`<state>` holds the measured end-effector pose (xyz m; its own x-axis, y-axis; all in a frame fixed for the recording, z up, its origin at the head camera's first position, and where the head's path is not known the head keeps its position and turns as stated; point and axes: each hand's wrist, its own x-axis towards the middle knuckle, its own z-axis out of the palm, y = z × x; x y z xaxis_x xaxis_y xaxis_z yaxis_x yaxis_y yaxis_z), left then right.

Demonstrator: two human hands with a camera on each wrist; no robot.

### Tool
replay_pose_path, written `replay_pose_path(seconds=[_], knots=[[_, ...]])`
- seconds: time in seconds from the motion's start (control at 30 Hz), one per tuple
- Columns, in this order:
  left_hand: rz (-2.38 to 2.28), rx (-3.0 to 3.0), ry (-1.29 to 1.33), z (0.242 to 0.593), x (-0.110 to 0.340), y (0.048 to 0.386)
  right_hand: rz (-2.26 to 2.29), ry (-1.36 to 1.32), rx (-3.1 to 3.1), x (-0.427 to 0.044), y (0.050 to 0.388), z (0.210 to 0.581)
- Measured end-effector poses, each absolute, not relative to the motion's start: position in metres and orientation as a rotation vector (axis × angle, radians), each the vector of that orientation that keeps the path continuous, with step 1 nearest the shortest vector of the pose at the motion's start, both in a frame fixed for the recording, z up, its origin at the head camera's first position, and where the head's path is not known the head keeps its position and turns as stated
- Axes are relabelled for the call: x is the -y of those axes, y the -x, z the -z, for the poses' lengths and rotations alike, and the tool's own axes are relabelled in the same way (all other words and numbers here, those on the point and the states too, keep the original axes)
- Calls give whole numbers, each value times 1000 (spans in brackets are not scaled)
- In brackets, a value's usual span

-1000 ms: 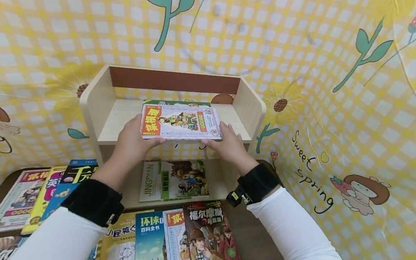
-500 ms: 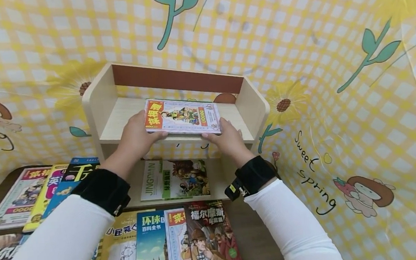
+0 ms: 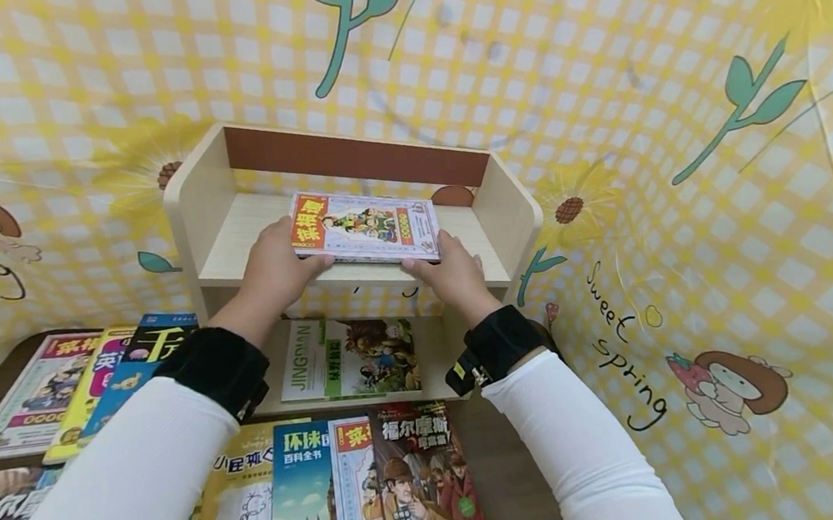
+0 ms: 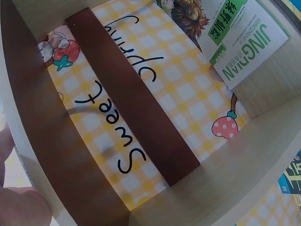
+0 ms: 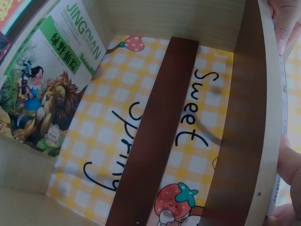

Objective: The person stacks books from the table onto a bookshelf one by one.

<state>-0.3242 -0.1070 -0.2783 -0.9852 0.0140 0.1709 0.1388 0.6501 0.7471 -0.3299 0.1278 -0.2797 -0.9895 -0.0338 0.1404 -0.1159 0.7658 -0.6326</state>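
The left hand pinches the left end of a thin book; the fingers of the right hand grip its right end, thumb at the near edge. The book is flat, cover up, at the upper shelf; whether it rests there, I cannot tell. For good work, it seems better to keep both ends level, slide evenly backward and release gently.

Writing, from left: a blue book on the bench reads 环球 and 百科全书; the lower book reads JINGDIAN and 绿野仙踪; the held cover, 菜根谭; the detective book, 福尔摩斯; the wall cloth, "Sweet spring".
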Motion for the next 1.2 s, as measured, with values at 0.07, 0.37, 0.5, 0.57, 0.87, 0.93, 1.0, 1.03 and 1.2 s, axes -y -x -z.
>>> replay_pose_path(seconds=[0.07,0.37,0.5,0.57,0.87,0.93,1.0,1.03,1.2], knots=[[1239,2709,132,279,106,324,-1019,-112,2838,-128,330,279],[1223,2672,149,276,104,321,-944,-62,2856,-126,329,278],[1228,2660,151,276,104,320,-917,-60,2862,-126,329,280],[1234,2658,147,276,104,320,-912,-55,2862,-125,329,281],[1250,2648,127,277,104,319,-873,-40,2851,-123,330,283],[1252,2640,135,277,105,319,-869,-38,2852,-123,329,284],[1251,2633,145,278,105,319,-871,-43,2847,-123,329,285],[1253,2628,153,279,106,319,-880,-50,2840,-123,329,286],[1284,2607,164,283,108,319,-963,-83,2773,-128,326,290]])
